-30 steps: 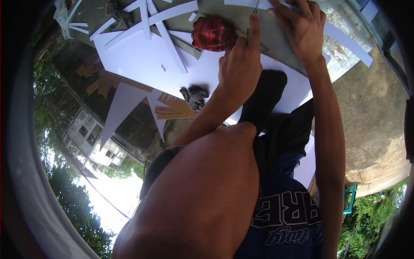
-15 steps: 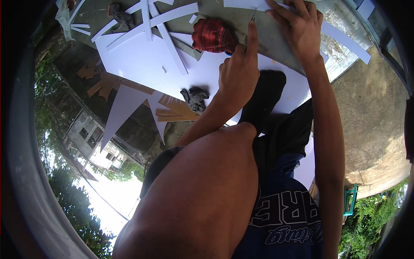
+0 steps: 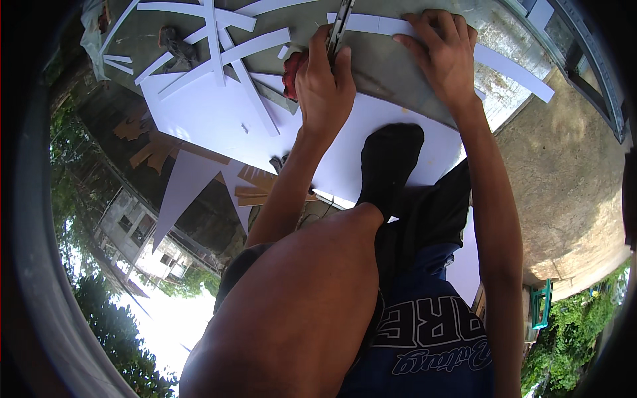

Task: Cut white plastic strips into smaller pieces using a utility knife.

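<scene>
My left hand point(image 3: 325, 96) is closed around a silver metal utility knife point(image 3: 338, 30), held upright near the left end of a long white strip point(image 3: 368, 24). Whether the blade touches anything cannot be made out. My right hand point(image 3: 443, 56) has its fingers bent over the same strip, thumb at its near edge, gripping it against the grey surface point(image 3: 388, 66). A faint line crosses the strip between the hands. Beyond my right hand, the strip's other part sticks out to the right. A red plaid cloth point(image 3: 292, 73) is mostly hidden behind my left hand.
Several white strips point(image 3: 229, 56) lie crossed at the far left, beside a dark grey glove-like cloth point(image 3: 174, 48). A white sheet point(image 3: 199, 109) spreads under them. My black-socked foot point(image 3: 391, 156) rests nearby. Brown cut pieces point(image 3: 156, 149) lie left; a metal frame point(image 3: 584, 66) stands right.
My left hand has moved left with the knife, which now points up past the strip's end. Its index finger is no longer stretched along the knife. My right hand stays on the strip.
</scene>
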A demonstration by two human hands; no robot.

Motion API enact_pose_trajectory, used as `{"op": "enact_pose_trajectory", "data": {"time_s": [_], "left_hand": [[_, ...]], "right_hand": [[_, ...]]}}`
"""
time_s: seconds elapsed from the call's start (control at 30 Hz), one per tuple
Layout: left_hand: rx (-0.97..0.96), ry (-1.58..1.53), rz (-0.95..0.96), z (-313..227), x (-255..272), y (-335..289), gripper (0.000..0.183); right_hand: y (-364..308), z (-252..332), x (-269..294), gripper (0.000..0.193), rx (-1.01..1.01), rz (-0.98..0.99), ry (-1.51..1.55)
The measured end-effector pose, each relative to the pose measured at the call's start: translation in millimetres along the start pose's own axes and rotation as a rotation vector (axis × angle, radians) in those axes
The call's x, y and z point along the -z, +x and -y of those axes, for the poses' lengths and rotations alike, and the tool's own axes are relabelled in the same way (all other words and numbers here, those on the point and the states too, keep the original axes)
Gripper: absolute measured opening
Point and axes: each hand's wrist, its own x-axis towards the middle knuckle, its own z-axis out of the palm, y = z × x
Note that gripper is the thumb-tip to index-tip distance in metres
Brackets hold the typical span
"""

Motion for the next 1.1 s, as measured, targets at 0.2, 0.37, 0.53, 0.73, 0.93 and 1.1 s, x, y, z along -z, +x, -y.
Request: {"op": "enact_pose_trajectory", "data": {"time_s": [0.2, 0.37, 0.53, 0.73, 0.93, 1.1], "left_hand": [[0.311, -0.282, 0.239, 28.4, -4.9, 45.6, 0.032], [0.589, -1.013, 0.457, 32.2, -4.2, 42.6, 0.029], [0.555, -1.015, 0.204, 15.8, -11.8, 29.8, 0.036], [0.527, -0.6, 0.136, 14.5, 25.3, 50.1, 0.027], [0.196, 0.044, 0.101, -1.4, 36.6, 42.3, 0.026], [0.258, 0.242, 0.042, -20.6, 31.1, 29.6, 0.024]], "right_hand": [[-5.0, -0.2, -4.6, 0.033, 0.101, -0.075, 0.176], [7.4, 16.4, 9.0, 0.036, 0.089, -0.15, 0.29], [16.9, 34.8, 22.1, 0.042, 0.083, -0.161, 0.456], [10.4, 25.3, 25.8, 0.038, 0.083, -0.144, 0.3], [-1.1, 21.2, 12.2, 0.033, 0.12, -0.037, 0.156], [2.0, 24.4, 10.7, 0.032, -0.005, -0.02, 0.137]]}}
